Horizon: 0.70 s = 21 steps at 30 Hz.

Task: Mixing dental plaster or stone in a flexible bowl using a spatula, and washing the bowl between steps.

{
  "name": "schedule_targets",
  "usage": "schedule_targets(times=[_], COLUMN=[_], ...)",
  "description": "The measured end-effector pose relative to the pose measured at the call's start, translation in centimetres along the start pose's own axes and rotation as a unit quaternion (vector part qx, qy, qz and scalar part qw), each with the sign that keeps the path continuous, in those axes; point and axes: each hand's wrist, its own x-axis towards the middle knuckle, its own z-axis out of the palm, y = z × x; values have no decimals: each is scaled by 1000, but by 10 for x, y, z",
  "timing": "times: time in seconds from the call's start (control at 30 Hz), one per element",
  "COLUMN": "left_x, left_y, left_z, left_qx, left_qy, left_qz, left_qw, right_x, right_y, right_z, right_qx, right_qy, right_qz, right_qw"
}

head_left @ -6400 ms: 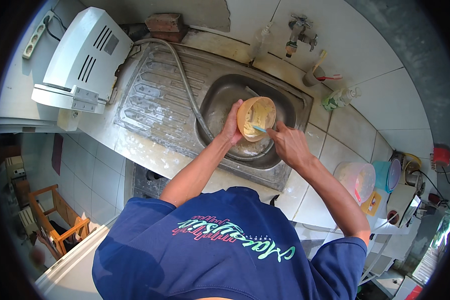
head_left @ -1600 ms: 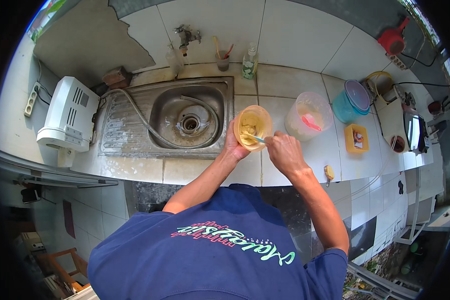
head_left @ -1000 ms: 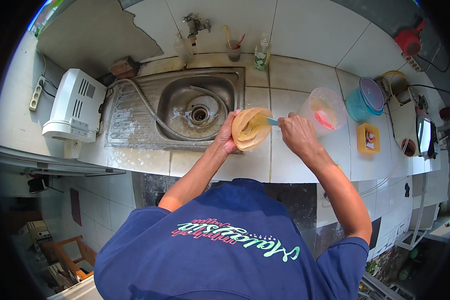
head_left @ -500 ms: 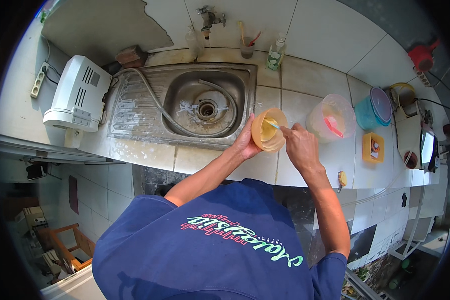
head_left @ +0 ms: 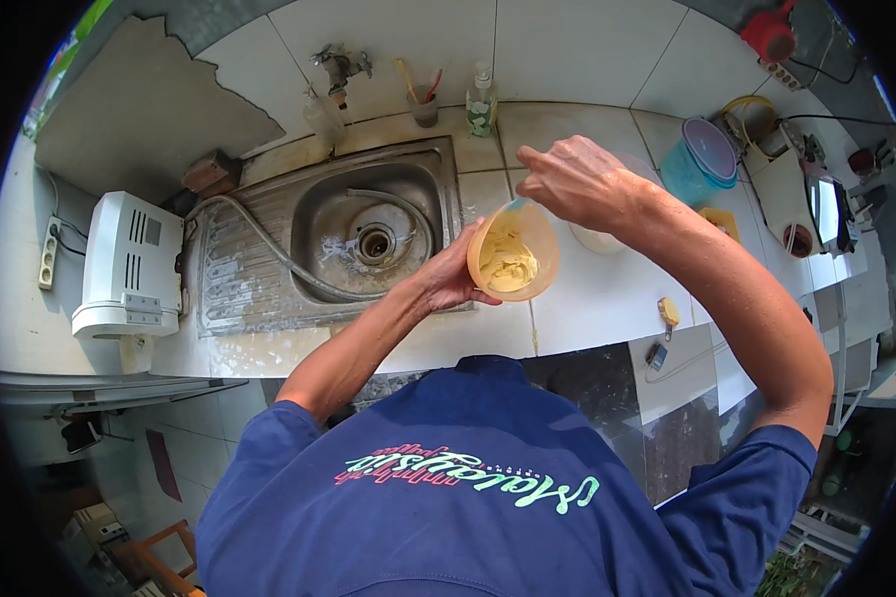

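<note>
My left hand (head_left: 450, 276) is wrapped round the side of an orange translucent plastic cup (head_left: 540, 229), tilted so its mouth faces me. Thick pale-yellow paste (head_left: 508, 265) coats the bottom and lower wall inside. Above the cup's far rim, my right hand (head_left: 575, 179) is closed on a light-blue utensil (head_left: 515, 205). Only a short piece of it shows at the rim; my fingers hide the rest, so its kind cannot be made out. Behind my right wrist, a pale translucent tub (head_left: 595, 240) is mostly covered.
A steel sink (head_left: 309, 224) with a grey hose (head_left: 259, 239) lies left of the cup. A pump bottle (head_left: 481, 104) and a brush cup (head_left: 424, 111) stand behind. To the right are a blue lidded tub (head_left: 692, 179), a yellow container (head_left: 719, 221) and a small yellow object (head_left: 668, 312).
My right hand has risen from beside the cup to above its far rim, elbow swung outward. The cup's mouth now turns more toward me. The whole view has shifted.
</note>
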Motion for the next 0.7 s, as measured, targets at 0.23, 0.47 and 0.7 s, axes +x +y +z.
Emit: schedule_targets(times=[0.23, 0.47, 0.7], left_x=[-2, 3, 5], left_y=[-12, -29, -37], left_z=[13, 14, -3], left_qx=[-29, -256, -366], left_qy=[57, 61, 3], left_qz=[196, 214, 165], left_qw=[978, 941, 916], right_x=[-57, -59, -42], right_y=[-40, -112, -132], right_z=[6, 20, 44], right_qx=[220, 273, 242], right_qy=[-138, 37, 12], right_qz=[229, 315, 359], right_qw=[938, 908, 901])
